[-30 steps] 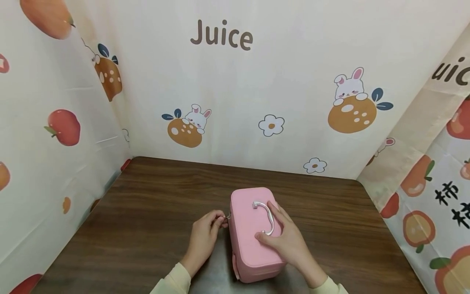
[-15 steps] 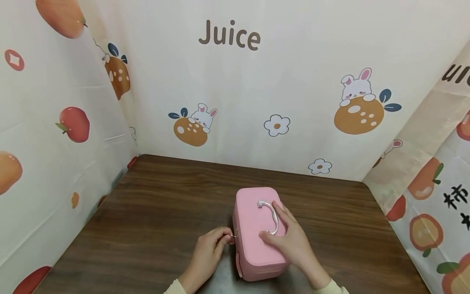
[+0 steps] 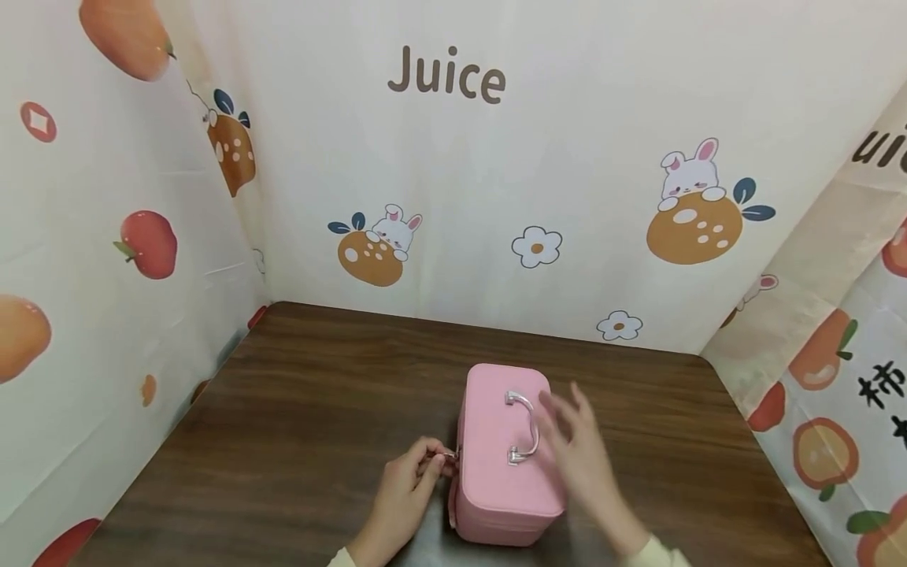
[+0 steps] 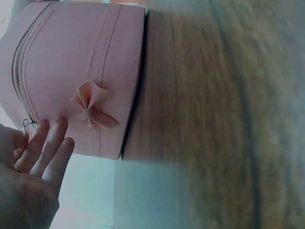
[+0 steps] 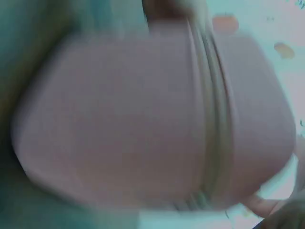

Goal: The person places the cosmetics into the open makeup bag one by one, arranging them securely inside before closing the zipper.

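A pink zip case [image 3: 506, 441] stands on the brown wooden table, its silver handle [image 3: 527, 425] on the lid. At the case's left side, my left hand [image 3: 400, 492] pinches the small metal zipper pull [image 4: 26, 124]. The left wrist view shows the zipper [image 4: 19, 64] closed along the stretch in sight, and a pink bow [image 4: 88, 107] on the case wall near the other fingers. Beside the handle on the right, my right hand [image 3: 584, 453] is raised with spread fingers, blurred and holding nothing. The right wrist view is mostly filled by the blurred case wall [image 5: 109, 119].
The wooden table [image 3: 340, 378] runs back to a cream curtain [image 3: 453, 165] printed with fruit, rabbits and flowers. Similar printed cloth [image 3: 78, 260] hangs along the left side, and more cloth [image 3: 836, 323] hangs on the right.
My right hand has let go of the case top around the handle and lifted to the right. My left hand has moved nearer with the zipper pull, and the case has turned slightly.
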